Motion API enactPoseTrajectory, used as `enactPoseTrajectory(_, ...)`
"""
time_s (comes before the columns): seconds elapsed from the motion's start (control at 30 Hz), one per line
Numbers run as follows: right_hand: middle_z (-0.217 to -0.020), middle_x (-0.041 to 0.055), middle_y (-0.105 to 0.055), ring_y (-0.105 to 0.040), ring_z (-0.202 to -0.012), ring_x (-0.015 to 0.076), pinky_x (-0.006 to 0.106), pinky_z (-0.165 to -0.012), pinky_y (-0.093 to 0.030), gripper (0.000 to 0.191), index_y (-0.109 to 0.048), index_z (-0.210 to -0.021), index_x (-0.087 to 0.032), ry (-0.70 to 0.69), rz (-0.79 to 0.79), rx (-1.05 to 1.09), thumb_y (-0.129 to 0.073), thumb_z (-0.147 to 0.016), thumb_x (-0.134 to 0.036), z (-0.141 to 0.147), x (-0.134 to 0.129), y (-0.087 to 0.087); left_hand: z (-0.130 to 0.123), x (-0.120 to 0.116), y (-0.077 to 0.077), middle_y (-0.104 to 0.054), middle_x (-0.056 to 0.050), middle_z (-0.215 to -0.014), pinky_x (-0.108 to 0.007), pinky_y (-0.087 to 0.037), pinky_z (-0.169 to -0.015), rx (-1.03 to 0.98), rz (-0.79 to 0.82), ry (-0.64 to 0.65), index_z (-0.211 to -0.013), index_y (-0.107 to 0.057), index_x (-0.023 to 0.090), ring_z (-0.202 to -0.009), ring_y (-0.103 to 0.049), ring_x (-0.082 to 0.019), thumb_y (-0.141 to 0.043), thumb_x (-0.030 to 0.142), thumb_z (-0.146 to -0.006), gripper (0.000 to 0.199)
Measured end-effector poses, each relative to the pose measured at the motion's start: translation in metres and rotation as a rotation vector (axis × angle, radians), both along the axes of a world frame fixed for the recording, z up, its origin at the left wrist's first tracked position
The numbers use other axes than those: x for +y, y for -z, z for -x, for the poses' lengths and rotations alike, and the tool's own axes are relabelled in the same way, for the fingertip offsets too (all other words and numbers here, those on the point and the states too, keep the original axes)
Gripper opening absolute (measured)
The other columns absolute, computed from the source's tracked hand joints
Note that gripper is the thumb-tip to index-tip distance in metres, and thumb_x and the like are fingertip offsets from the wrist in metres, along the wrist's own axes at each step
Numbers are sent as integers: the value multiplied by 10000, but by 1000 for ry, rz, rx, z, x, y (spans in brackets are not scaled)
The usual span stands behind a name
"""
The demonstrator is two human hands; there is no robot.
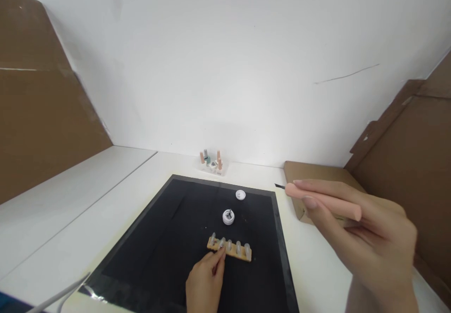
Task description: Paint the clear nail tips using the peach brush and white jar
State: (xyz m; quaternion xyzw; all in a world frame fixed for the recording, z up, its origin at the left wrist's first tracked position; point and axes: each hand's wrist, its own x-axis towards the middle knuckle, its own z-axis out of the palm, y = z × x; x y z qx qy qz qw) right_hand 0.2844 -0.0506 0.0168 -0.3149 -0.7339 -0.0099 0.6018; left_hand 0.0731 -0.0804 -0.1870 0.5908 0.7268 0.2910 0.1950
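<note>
My right hand (366, 228) is raised at the right, its fingers closed round a pink-handled brush (327, 201) whose thin dark tip points left. At the lower middle, my left hand (206, 280) has its thumb and fingertips pinched at one of several clear nail tips, near the left part of a wooden strip (243, 257). The nail tips (238, 247) stand in a row along that strip. Behind the strip sits an open white jar (228, 217) with something dark and silvery in it. A round white lid (240, 194) lies farther back.
The strip and jar rest on a black mat (158, 238) on a white table (88, 195). A clear holder (221, 172) with small bottles stands by the wall. A cardboard box (317, 167) is behind my right hand; a cable (59, 295) crosses the lower left.
</note>
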Motion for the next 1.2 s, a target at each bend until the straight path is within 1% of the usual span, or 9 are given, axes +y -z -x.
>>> enactPoseTrajectory(0.17, -823, -10, -785, -724, -634, 172, 255, -485, -573, 194, -745, -886, -272, 18, 6, 0, -691, -787, -115, -1, 0, -1, -3, 0, -4, -793, -21, -983, -202, -503, -652, 44, 75, -13, -1067, -759, 318, -860, -736, -194, -509, 219, -904, 314)
enactPoseTrajectory(0.27, -830, -7, -785, -729, -645, 172, 254, -501, -580, 184, -745, -858, -266, 5, -7, -8, -689, -784, -107, -1, 1, 0, -6, 0, -9, -789, -24, -997, -208, -497, -659, 90, 121, -27, -1102, -741, 322, -844, -733, -192, -511, 210, -907, 322)
enactPoseTrajectory(0.43, -822, -7, -784, -724, -638, 166, 236, -470, -568, 181, -743, -877, -259, 10, 29, 0, -689, -785, -113, -1, 0, 0, -9, 1, -16, -787, -47, -862, -231, -484, -639, 137, 173, -34, -1143, -725, 296, -744, -723, -200, -466, 215, -926, 347)
enactPoseTrajectory(0.6, -813, -6, -782, -720, -633, 166, 230, -454, -556, 179, -739, -885, -256, 18, 37, -13, -685, -790, -113, -1, -2, 0, -8, 2, -16, -776, -34, -791, -225, -474, -628, 122, 154, -43, -1131, -729, 301, -712, -714, -192, -485, 214, -912, 339)
enactPoseTrajectory(0.7, -814, 3, -782, -725, -649, 177, 240, -474, -567, 170, -737, -889, -253, 21, 31, -9, -685, -796, -120, 0, -2, -1, -9, 2, -17, -766, -17, -741, -213, -472, -626, 121, 146, -51, -1122, -732, 308, -662, -700, -175, -489, 178, -899, 355)
enactPoseTrajectory(0.8, -800, -1, -779, -715, -619, 167, 236, -466, -562, 167, -731, -901, -249, 19, 31, -28, -675, -803, -125, 0, -1, -2, -12, 3, -18, -777, -24, -773, -210, -471, -630, 129, 155, -59, -1138, -726, 298, -688, -707, -176, -496, 163, -890, 365)
enactPoseTrajectory(0.9, -761, -15, -769, -678, -536, 133, 222, -426, -527, 164, -723, -906, -245, 7, 28, -60, -669, -809, -125, -1, 0, -3, -18, 2, -18, -788, -40, -816, -212, -470, -632, 148, 156, -55, -1175, -707, 291, -727, -716, -184, -506, 192, -895, 358)
enactPoseTrajectory(1.0, -740, -21, -761, -653, -498, 115, 219, -422, -519, 150, -716, -913, -236, 0, 33, -72, -667, -815, -133, -2, 2, -3, -21, 0, -16, -784, -41, -796, -214, -465, -632, 185, 155, -43, -1203, -688, 302, -724, -717, -188, -495, 204, -907, 367)
enactPoseTrajectory(1.2, -775, -16, -774, -696, -569, 147, 232, -442, -540, 149, -722, -897, -247, 10, 26, -69, -669, -813, -136, -4, 1, -1, -22, 1, -16, -770, -40, -771, -219, -439, -600, 243, 163, 4, -1274, -633, 313, -699, -710, -191, -471, 171, -913, 420)
